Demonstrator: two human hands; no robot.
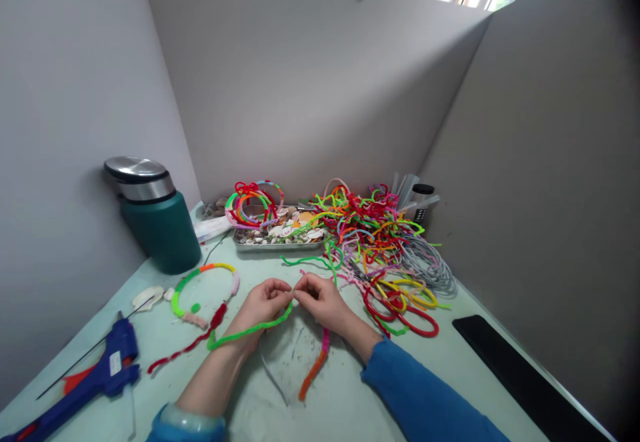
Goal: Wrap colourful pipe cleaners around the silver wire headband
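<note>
My left hand point(265, 303) and my right hand point(323, 301) meet above the middle of the table, thumbs and fingertips pinched almost together. Between them is the end of a green pipe cleaner point(250, 330), whose length runs back across my left wrist. A grey wire point(273, 379) hangs below my left hand. Beneath my right wrist a strip wrapped in pink and orange pipe cleaner point(314, 374) comes out towards me; my hands hide how it joins the wire. Left of my left hand lies a partly wrapped multicoloured ring point(176, 301) with a loose dark red pipe cleaner point(187, 347).
A metal tray point(280, 247) of buttons and finished rings point(253, 205) stand at the back, beside a tangled pipe cleaner heap point(365, 219). Red and yellow scissors point(400, 305) and grey wire coils point(433, 272) lie right. A blue glue gun point(113, 362) and green bottle point(163, 229) are left.
</note>
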